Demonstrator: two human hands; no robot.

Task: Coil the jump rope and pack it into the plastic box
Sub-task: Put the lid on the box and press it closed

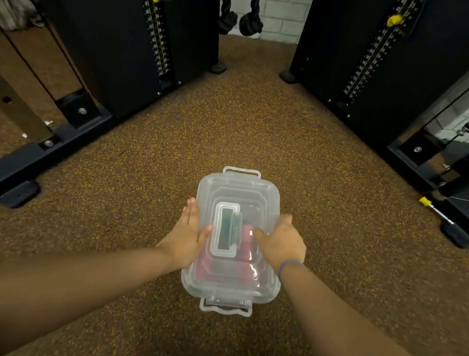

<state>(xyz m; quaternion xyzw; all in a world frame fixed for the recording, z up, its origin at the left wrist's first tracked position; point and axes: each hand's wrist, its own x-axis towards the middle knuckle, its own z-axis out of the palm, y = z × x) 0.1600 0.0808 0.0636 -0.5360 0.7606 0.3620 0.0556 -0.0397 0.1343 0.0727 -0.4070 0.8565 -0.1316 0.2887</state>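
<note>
A clear plastic box (238, 189) with its lid on rests on the speckled brown floor in front of me. Pink shapes of the jump rope (247, 233) show dimly through the lid; its cord is too blurred to make out. A flat white handle lies in the lid's middle. My left hand (187, 236) presses flat against the box's left side, thumb on the lid. My right hand (281, 243) grips the right edge, thumb on top of the lid. Latch tabs stick out at the near and far ends.
Two tall black weight-stack towers (120, 40) (379, 62) flank the floor, their bases reaching toward me on both sides. Thick black ropes (239, 16) hang by the white brick wall at the back. A yellow-tipped pin (427, 201) lies at the right.
</note>
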